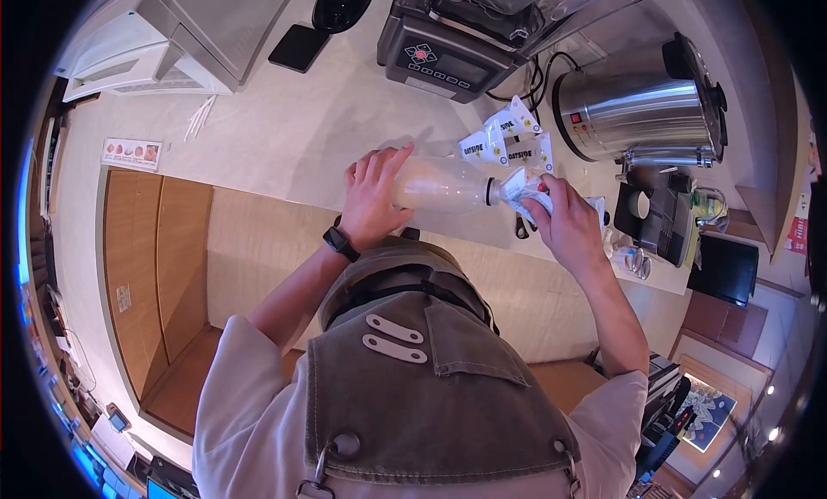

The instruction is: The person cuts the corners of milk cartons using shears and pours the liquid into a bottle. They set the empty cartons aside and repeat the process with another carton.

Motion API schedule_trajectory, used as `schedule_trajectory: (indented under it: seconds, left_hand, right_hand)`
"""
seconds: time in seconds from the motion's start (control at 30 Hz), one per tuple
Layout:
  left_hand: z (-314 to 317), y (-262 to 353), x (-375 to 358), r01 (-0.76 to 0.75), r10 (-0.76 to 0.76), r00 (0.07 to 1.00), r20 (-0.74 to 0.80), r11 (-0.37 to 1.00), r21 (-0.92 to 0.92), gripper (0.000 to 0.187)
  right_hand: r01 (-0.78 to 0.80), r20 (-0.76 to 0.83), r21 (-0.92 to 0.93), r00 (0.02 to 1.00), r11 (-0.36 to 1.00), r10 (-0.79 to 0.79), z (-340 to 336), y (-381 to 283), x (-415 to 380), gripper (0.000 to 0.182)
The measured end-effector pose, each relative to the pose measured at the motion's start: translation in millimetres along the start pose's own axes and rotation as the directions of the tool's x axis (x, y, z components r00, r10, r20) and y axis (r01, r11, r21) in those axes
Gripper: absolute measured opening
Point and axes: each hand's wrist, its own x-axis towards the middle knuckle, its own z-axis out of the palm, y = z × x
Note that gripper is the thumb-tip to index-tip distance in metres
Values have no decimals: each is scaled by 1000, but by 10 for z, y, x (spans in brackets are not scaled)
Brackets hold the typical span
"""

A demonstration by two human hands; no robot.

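A translucent plastic bottle (444,187) lies sideways across the view, near the counter's front edge. My left hand (375,193) is wrapped round its base end, fingers over the far side and thumb toward me. At its other end, a dark ring circles the neck. My right hand (564,219) grips a small white printed carton (522,189), with a red spot, right at the bottle's mouth. The fingers hide part of that carton. Just beyond stand several white cartons marked OATSIDE (508,137).
A blender (448,55) stands at the back, with a steel urn (642,115) to its right. Far left is a grey-white machine (172,42); a black square pad (299,48) and white sticks (200,118) lie near it. A cup (638,205) and a dark tray (663,219) are at right.
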Motion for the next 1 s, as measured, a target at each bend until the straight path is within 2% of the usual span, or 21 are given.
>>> schedule_trajectory:
  seconds: [0.1,0.2,0.3,1.0]
  left_hand:
    - [15,-12,-2,-4,4,1000,-3,1000,4,113]
    - [23,-21,-2,-8,8,1000,-7,1000,4,113]
    - [11,-13,3,-4,4,1000,-4,1000,5,113]
    - [11,-7,-1,-1,1,1000,-9,1000,-17,111]
  right_hand:
    - [-6,2,6,1000,1000,6,10,0,-3,45]
    - [-79,96,34,993,996,75,-26,-10,-17,44]
    - [-22,14,8,1000,1000,21,4,2,-6,45]
    - [-11,0,21,1000,1000,11,-7,-11,13,43]
